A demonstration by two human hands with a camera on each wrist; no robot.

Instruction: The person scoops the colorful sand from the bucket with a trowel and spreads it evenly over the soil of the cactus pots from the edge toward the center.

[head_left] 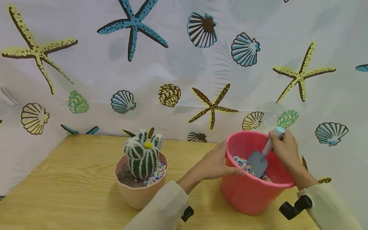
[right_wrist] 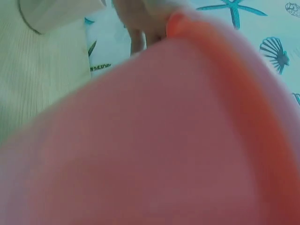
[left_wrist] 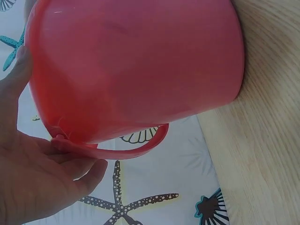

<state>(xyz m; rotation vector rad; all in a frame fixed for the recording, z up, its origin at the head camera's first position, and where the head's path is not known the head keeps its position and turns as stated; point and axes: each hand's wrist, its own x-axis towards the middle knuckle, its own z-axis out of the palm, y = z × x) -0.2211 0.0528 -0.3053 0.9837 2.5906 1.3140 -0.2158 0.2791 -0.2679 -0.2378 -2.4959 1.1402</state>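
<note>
Right now the person's right hand (head_left: pixel 283 145) is curled round the pale blue handle of a small grey trowel (head_left: pixel 260 158), fingers wrapped tight near the top of the handle. The trowel's blade points down into a pink bucket (head_left: pixel 250 195) and rests on the coloured gravel (head_left: pixel 244 164) lying inside it, a mix of white, blue, pink and green bits. The bucket stands on the right part of the wooden table (head_left: pixel 63 185), close to the front edge.

The left hand (head_left: pixel 214 164) steadies that bucket from its left side: the palm lies against the outer wall and the thumb reaches over the rim, the fingers fairly straight rather than clenched. From the left wrist view the same hand (left_wrist: pixel 33 178) sits at the bucket's wall (left_wrist: pixel 140 70), by the spot where the thin pink carrying handle (left_wrist: pixel 136 147) joins the rim, with the handle hanging loose. The right wrist view is filled with blurred pink bucket wall (right_wrist: pixel 154 140) and shows little more.

To the left of the bucket, apart from it, stands a peach-coloured pot (head_left: pixel 138 191) holding a round green cactus (head_left: pixel 142 156) with white ribs and a yellow tuft on top. Dark soil covers the pot's left side, coloured gravel its right. Behind the table hangs a white curtain (head_left: pixel 178 64) printed with starfish and shells.
</note>
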